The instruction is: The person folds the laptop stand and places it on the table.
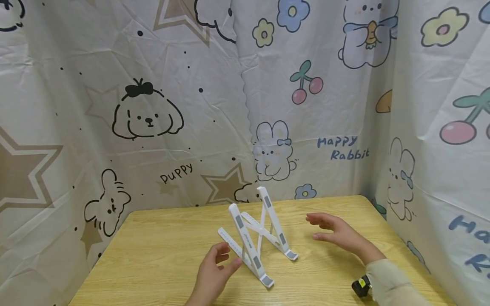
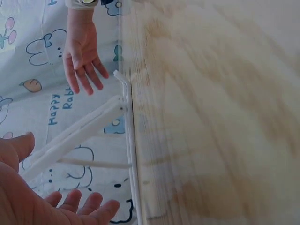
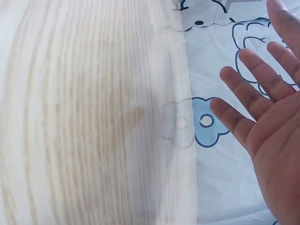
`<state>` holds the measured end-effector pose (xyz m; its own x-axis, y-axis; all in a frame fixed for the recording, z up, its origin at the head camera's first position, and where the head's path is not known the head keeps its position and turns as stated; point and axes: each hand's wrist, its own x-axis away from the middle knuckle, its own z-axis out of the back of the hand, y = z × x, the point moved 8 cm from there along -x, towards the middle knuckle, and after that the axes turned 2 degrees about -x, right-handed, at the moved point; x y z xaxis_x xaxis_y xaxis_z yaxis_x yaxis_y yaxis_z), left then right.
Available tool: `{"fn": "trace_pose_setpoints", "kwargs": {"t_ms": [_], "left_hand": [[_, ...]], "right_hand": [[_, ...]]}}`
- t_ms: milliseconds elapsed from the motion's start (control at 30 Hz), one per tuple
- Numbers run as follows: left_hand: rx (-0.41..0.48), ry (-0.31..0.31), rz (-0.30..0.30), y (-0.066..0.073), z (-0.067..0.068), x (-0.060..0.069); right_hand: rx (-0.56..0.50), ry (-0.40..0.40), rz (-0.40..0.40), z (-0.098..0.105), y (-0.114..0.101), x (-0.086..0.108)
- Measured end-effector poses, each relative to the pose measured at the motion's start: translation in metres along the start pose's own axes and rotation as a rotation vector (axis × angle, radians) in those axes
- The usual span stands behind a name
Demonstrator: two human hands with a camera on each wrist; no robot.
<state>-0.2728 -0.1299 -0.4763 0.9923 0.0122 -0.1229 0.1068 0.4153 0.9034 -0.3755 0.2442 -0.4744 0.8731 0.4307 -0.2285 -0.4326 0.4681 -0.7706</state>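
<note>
The cloth (image 1: 214,97) is the largest thing; it hangs beyond the far edge of the bench and also on the left and right sides. It carries the printed word "Puppy" (image 1: 176,173) one time, and two pairs of cherries (image 1: 299,97), of which the right pair is cut by the border of the head view. There is one bench (image 1: 164,250), with yellow wood grain. On it is one white stand (image 1: 262,231), unfolded, near the middle, with two sloping bars (image 1: 250,248) that are low at the near end and high at the far end.

Two hands are there, and neither grips anything. The left hand (image 1: 216,270) is just beside the left bar, its fingers softly bent and the thumb apart from them; whether it touches the stand, I cannot tell. The right hand (image 1: 338,231) is to the right of the stand, apart from it, with the fingers more straight. One pale sleeve (image 1: 392,280) covers the right forearm, and one black box (image 1: 361,286) with a yellow part is at that wrist.

Both wrist views show the right palm with spread fingers, which the head view hides.
</note>
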Motion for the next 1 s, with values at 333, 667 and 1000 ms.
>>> {"fn": "trace_pose_setpoints", "kwargs": {"t_ms": [333, 667, 1000], "left_hand": [[0.190, -0.012, 0.031, 0.000, -0.016, 0.002], [0.287, -0.042, 0.035, 0.002, -0.031, -0.002], [0.293, -0.025, 0.076, -0.001, -0.041, -0.003]], "right_hand": [[-0.217, -0.098, 0.014, -0.019, 0.000, -0.013], [-0.303, -0.132, -0.048, -0.032, 0.002, -0.022], [-0.387, -0.162, -0.057, -0.047, 0.003, -0.037]]}}
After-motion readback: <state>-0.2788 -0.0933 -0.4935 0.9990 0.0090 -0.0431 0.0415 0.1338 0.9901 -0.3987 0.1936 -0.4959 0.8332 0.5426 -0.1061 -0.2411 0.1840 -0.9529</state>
